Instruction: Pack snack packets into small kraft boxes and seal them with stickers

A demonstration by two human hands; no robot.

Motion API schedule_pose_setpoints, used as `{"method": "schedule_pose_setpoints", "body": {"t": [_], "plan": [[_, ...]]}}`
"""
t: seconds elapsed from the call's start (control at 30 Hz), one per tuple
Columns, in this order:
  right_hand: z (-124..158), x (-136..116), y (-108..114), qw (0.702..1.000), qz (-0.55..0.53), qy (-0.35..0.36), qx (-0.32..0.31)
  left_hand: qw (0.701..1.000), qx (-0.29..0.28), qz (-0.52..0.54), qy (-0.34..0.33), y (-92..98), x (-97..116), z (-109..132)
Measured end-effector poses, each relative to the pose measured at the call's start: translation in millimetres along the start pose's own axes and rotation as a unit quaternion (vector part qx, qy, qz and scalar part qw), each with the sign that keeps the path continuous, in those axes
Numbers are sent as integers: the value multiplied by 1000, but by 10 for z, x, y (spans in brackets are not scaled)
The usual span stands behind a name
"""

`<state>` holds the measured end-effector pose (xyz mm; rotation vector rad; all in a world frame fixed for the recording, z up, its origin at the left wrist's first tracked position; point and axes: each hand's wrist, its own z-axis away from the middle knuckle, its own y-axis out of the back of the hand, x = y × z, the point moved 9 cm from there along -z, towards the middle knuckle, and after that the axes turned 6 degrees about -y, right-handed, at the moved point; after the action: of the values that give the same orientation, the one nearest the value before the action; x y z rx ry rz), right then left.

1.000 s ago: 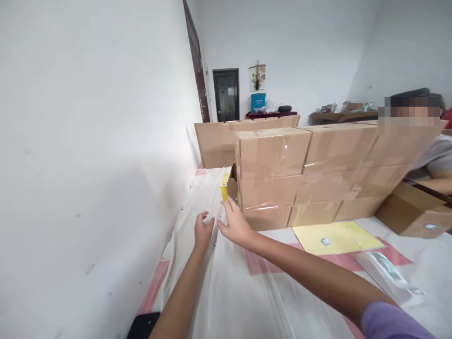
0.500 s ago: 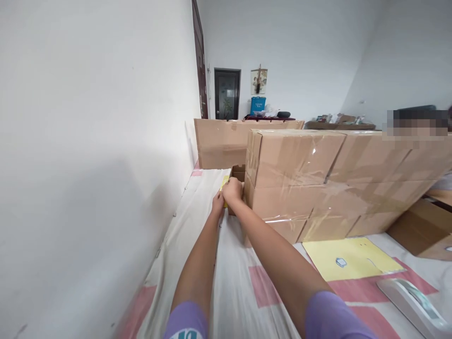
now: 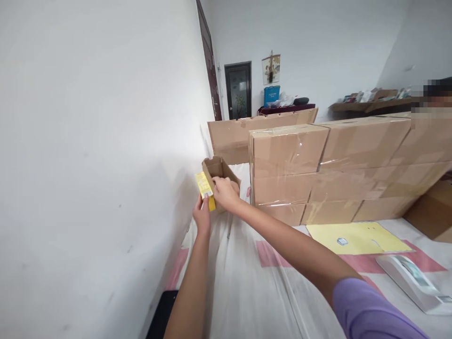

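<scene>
My left hand (image 3: 202,215) grips a small yellow box (image 3: 204,183) with print on it, thumb on its near face. The yellow box is upright against the left outer side of an open-topped cardboard box (image 3: 213,165). Over that carton's near left rim reaches my right hand (image 3: 226,193), its fingers closed on the edge. The carton is tilted and its inside is mostly in shadow; what lies in it I cannot make out.
Stacked taped cartons (image 3: 286,157) form a wall to the right. A yellow sheet (image 3: 353,239) and a white device (image 3: 415,282) lie on the cloth-covered table (image 3: 254,301). The white wall (image 3: 106,165) is close on the left. A black object (image 3: 160,313) lies near it. Another person is at far right.
The open carton has come out from beside the stack, leftward and up, and is tilted. The yellow box and both hands have shifted left; the hands are farther apart. The view has moved too.
</scene>
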<state>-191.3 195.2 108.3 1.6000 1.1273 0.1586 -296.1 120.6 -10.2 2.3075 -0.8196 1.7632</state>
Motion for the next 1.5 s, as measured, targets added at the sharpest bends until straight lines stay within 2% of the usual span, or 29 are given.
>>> {"method": "schedule_pose_setpoints", "body": {"t": [0.07, 0.13, 0.23, 0.3, 0.37, 0.43, 0.47, 0.53, 0.57, 0.63, 0.7, 0.77, 0.9, 1.03, 1.13, 1.23, 1.37, 1.5], "plan": [[357, -218, 46, 999, -11, 44, -22, 999, 36, -15, 10, 363, 194, 360], [776, -363, 94, 996, -20, 80, -45, 997, 62, -28, 23, 647, 344, 796], [1454, -377, 264, 990, -31, 122, -71, 994, 87, -42, 58, 987, 459, 1510], [1898, -222, 476, 985, -37, 146, -81, 989, 105, -45, 91, 1253, 495, 1965], [2321, 49, 746, 981, -39, 170, -90, 982, 130, -35, 132, 1584, 531, 2355], [2729, 367, 1044, 974, -30, 203, -96, 965, 146, 28, 215, 1875, 535, 2673], [2911, 543, 1202, 973, -33, 208, -94, 954, 150, 69, 249, 1975, 575, 2785], [3230, 888, 1470, 975, -40, 196, -99, 947, 144, 106, 268, 2066, 782, 2882], [3369, 1042, 1569, 976, -40, 184, -108, 951, 133, 114, 253, 2042, 939, 2868], [3606, 1292, 1699, 977, -37, 166, -129, 962, 115, 129, 211, 1871, 1263, 2794], [3781, 1466, 1781, 977, -41, 158, -136, 965, 94, 149, 195, 1569, 1495, 2715], [3889, 1574, 1869, 979, -54, 159, -112, 961, 60, 182, 200, 1207, 1629, 2654], [3966, 1596, 2019, 983, -70, 160, -59, 946, -25, 224, 232, 580, 1776, 2667], [3848, 1426, 2188, 984, -112, 134, -19, 950, -72, 225, 205, 242, 1988, 2806], [3619, 1333, 2368, 976, -201, 74, 27, 963, -72, 185, 180, 169, 2085, 2939], [3381, 1154, 2502, 964, -250, 80, 32, 978, -83, 111, 158, 193, 2083, 3045], [3135, 921, 2447, 954, -270, 126, -46, 976, -174, 25, 128, 268, 1996, 3154], [3010, 822, 2112, 907, -355, 149, -173, 975, -203, -49, 74, 472, 1981, 3295]]}}
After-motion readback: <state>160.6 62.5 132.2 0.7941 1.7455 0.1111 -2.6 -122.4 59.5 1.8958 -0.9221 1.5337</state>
